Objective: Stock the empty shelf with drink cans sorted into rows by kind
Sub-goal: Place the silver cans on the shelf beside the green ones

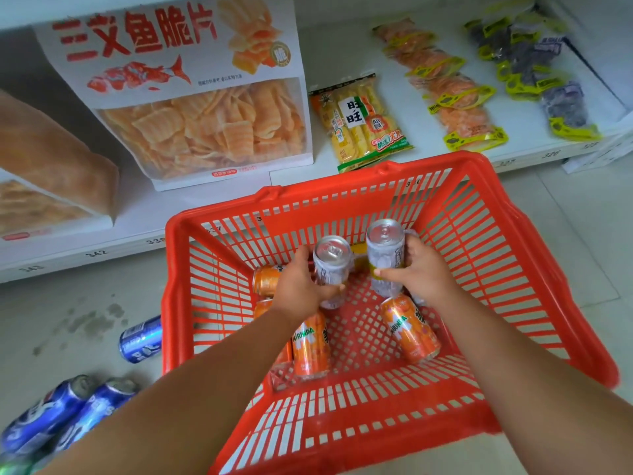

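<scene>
Both my hands are inside a red plastic basket (513, 269) on the floor. My left hand (301, 286) grips a silver-white can (331, 265), held upright. My right hand (423, 272) grips a second silver-white can (385, 255) with a yellow band, also upright. Several orange Mirinda cans lie on the basket floor: one (310, 344) under my left wrist, one (409, 329) below my right hand, one (269, 279) at the left wall. Blue Pepsi cans (140, 339) (48, 416) lie on the floor left of the basket.
A low white shelf (342, 63) runs behind the basket, holding a big bag of salmon crisps (191, 94), a yellow rice-cracker pack (363, 121) and rows of small snack bags (455, 97). Grey tiled floor (565, 207) lies right of the basket.
</scene>
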A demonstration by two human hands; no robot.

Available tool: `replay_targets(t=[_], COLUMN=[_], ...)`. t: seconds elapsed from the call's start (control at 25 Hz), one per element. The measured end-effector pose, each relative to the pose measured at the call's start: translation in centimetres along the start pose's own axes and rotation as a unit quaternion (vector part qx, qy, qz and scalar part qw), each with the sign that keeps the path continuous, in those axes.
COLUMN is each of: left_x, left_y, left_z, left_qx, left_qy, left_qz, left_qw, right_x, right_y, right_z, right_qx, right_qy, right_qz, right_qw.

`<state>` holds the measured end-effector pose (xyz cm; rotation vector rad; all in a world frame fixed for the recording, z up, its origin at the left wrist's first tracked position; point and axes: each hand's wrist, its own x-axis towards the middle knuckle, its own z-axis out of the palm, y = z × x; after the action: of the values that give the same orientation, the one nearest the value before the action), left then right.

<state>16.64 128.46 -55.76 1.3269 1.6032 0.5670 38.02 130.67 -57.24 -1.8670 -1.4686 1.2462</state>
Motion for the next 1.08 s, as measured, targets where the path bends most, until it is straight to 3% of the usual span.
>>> replay_targets(t=[0.2, 0.64, 1.08], left_x=[-6.9, -26.7, -35.6], left_y=[6.4, 30.9, 47.1], left_z=[-4.6, -21.2, -31.2], left_qx=[-0.033, -0.022, -0.050], left_qy=[0.012, 0.059, 0.118], left_qz=[-0.015, -0.027, 0.025], left_qw=[0.999, 0.998, 0.991], right_x=[-6.7, -24.0, -31.6], right_y=[-7.8, -32.1, -49.1], right_z=[-3.3, -16.2, -26.1], right_qx=[0.067, 0.079, 0.083], right_qy=[0.010, -0.001, -0.015], right_qz=[0.008, -0.006, -0.099], right_qw=[0.998, 0.997, 0.992])
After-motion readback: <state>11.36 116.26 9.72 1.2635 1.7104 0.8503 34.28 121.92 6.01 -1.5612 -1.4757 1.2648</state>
